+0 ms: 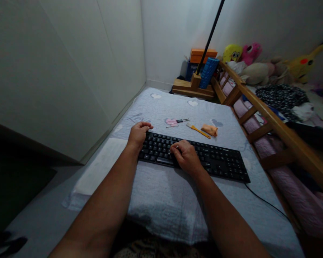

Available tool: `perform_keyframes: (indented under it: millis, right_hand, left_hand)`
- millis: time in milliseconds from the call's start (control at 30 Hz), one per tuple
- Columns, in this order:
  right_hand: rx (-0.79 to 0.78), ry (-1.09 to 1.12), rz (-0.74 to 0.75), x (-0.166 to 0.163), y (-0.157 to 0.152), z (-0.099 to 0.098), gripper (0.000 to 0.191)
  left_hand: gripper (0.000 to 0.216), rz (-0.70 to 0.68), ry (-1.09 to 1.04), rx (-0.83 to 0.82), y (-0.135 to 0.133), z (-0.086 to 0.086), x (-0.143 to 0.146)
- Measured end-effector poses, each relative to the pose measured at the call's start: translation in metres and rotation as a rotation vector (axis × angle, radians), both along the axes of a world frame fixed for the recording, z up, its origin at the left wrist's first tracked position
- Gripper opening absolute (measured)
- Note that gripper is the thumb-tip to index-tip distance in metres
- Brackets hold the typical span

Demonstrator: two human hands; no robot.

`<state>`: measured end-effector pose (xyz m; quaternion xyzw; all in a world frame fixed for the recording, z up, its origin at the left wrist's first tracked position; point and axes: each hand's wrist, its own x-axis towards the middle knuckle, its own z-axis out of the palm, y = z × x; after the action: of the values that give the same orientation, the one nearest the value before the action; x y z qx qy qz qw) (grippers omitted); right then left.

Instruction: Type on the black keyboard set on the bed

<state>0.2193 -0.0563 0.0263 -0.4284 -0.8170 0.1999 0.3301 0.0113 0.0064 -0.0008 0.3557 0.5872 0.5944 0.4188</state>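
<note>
A black keyboard [218, 161] lies at a slant across the cloth-covered table. My left hand [139, 135] is at its far left corner, fingers curled together against the edge and steadying it. Over the middle keys, my right hand [187, 156] is closed in a pinch on a thin cotton swab [169, 153], whose white tip points down at the keys. Beyond the keyboard lie another cotton swab [172, 126], a small dark-handled tool with a metal end [181, 121], a yellow-handled brush [200, 132] and a crumpled orange cloth [210, 130].
The keyboard's cable [266, 200] runs off toward the right. A wooden bed rail [274, 123] borders the table's right side, with plush toys behind it. A pale cabinet [78, 71] stands close on the left. A black pole [211, 36] on a wooden base rises beyond the far edge.
</note>
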Motion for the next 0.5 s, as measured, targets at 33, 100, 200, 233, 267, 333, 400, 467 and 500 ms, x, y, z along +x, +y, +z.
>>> perform_keyframes:
  millis: [33,100,200,233,267,333,400,467,500]
  right_hand:
    - [-0.001,0.002,0.001,0.0002,0.0002,-0.0007,0.015]
    - [-0.002,0.009,0.005,0.0006,0.0005,-0.0018,0.015]
    - [-0.004,0.014,0.006,0.0009,0.0007,-0.0019,0.015]
    - [-0.004,0.015,0.004,0.001,0.0007,-0.0017,0.015]
    - [-0.003,0.016,0.003,0.001,0.0007,-0.0015,0.015]
    - [-0.002,0.018,0.001,0.0012,0.0008,-0.0013,0.015]
    - [-0.002,0.016,0.001,0.0014,0.0007,-0.0012,0.015]
    - [-0.003,0.011,0.001,0.0016,0.0005,-0.001,0.015]
    - [-0.004,0.008,0.0,0.0017,0.0004,-0.0009,0.014]
  left_hand:
    - [0.012,-0.001,-0.001,-0.001,0.0,0.0001,0.0]
    - [0.012,0.001,-0.004,-0.001,0.0003,-0.0003,-0.0003]
    - [0.013,0.001,-0.003,-0.004,0.0012,-0.0018,-0.001]
    - [0.013,0.002,-0.003,-0.004,0.0014,-0.0023,-0.0012]
    - [0.013,0.002,-0.003,-0.003,0.0016,-0.0026,-0.0013]
    - [0.013,0.002,-0.003,0.001,0.0017,-0.0026,-0.0013]
    - [0.013,0.0,-0.005,0.004,0.0015,-0.0019,-0.001]
    - [0.012,0.001,-0.007,0.003,0.0009,-0.0008,-0.0004]
    - [0.012,0.003,-0.008,0.0,0.0006,0.0,-0.0001]
